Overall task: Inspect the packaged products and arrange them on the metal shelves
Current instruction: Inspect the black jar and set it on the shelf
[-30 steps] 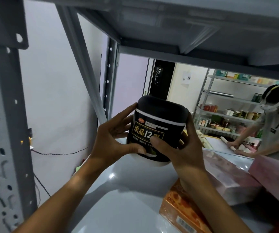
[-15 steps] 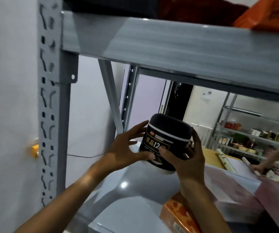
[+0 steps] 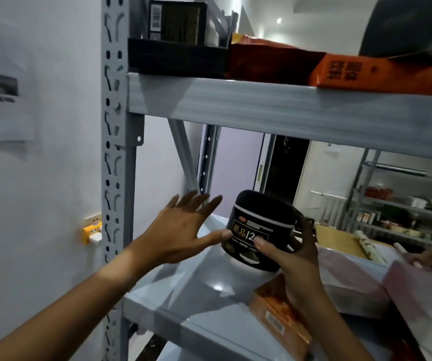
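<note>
A round black tub (image 3: 259,227) with gold lettering and a white band sits tilted over the grey metal shelf (image 3: 183,303). My right hand (image 3: 291,252) grips the tub from its right side, thumb across the label. My left hand (image 3: 181,231) is spread with straight fingers just left of the tub, only its thumb tip touching the tub's lower left edge. Whether the tub's base rests on the shelf cannot be told.
An orange box (image 3: 280,316) lies under my right wrist, pinkish wrapped boxes (image 3: 350,277) to its right. The upper shelf (image 3: 261,105) carries a black tray, red and orange packs. A grey upright post (image 3: 114,152) stands at left. Another person's hand (image 3: 423,256) works far right.
The view has lifted, showing the upper shelf's goods. My left hand has released the tub and spread open; the right hand keeps gripping it.
</note>
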